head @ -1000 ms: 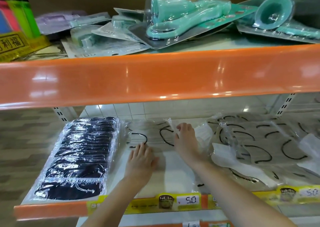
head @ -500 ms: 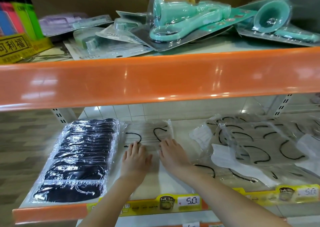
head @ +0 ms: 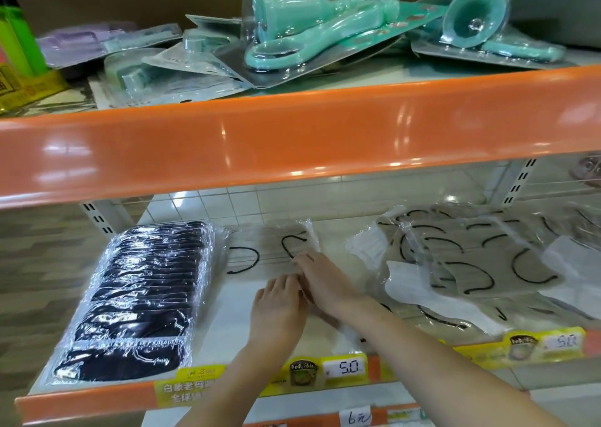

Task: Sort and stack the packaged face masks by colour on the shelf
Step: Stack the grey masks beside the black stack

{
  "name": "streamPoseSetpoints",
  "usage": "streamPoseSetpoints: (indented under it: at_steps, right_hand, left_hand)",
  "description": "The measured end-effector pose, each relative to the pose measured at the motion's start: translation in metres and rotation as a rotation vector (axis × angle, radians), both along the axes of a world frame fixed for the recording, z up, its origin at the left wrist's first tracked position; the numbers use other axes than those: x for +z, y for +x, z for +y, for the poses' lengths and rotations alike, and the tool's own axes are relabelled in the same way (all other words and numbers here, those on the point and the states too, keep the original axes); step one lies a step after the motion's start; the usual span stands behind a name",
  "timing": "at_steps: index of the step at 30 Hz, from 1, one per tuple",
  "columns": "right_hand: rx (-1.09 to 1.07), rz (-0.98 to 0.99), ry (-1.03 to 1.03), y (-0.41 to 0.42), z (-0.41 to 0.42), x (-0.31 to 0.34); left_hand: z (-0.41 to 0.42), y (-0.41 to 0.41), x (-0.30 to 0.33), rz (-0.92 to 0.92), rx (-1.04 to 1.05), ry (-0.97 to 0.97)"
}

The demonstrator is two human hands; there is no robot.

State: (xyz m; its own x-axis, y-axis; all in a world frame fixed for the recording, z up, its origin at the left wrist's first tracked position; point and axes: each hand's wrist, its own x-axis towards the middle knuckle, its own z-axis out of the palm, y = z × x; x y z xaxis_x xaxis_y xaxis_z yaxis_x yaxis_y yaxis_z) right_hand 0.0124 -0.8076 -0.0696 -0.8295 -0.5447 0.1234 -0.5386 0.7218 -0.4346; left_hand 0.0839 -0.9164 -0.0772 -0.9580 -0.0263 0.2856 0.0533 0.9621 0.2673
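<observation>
Upper shelf (head: 292, 140): overhangs, holding teal blister packs (head: 292, 45).
Lower shelf (head: 97, 397): black masks (head: 136, 299), grey masks (head: 481, 264).
Left hand (head: 276, 309), right hand (head: 325, 280): fingers flat, pressing pack (head: 260, 254).

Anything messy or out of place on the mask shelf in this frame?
Yes. Right of the hands, the packaged grey masks lie scattered, overlapping at odd angles, with a white mask packet mixed in. The black mask stack at left is tidy by contrast.
</observation>
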Motion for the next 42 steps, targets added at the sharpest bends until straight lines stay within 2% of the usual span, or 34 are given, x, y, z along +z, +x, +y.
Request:
streamPoseSetpoints:
  at_steps: [6, 12, 15, 18, 25, 29, 35, 42]
  right_hand:
    - [-0.112, 0.009, 0.053, 0.003, 0.054, 0.013]
    - [-0.093, -0.001, 0.138, 0.017, 0.107, 0.001]
    - [-0.069, 0.013, 0.111, 0.018, 0.126, -0.004]
    - [-0.043, 0.005, 0.088, 0.016, 0.140, -0.010]
    - [-0.028, 0.050, 0.028, 0.019, 0.146, -0.021]
    - [-0.037, 0.080, 0.033, 0.014, 0.154, -0.015]
    - [-0.030, -0.007, 0.067, 0.009, 0.161, -0.009]
    - [-0.105, -0.051, 0.091, 0.003, 0.147, 0.003]
  left_hand:
    - [0.043, 0.000, 0.008, -0.059, -0.030, 0.141]
    - [0.077, -0.009, -0.002, -0.224, -0.032, 0.022]
    - [0.088, -0.007, -0.004, -0.211, 0.009, 0.167]
    - [0.098, -0.002, 0.001, -0.154, 0.072, 0.400]
    - [0.104, 0.003, -0.001, -0.097, 0.179, 0.719]
    - [0.104, 0.008, 0.005, 0.052, 0.298, 0.894]
    - [0.079, 0.018, 0.015, 0.209, 0.373, 0.970]
    - [0.045, 0.025, 0.026, 0.359, 0.440, 0.924]
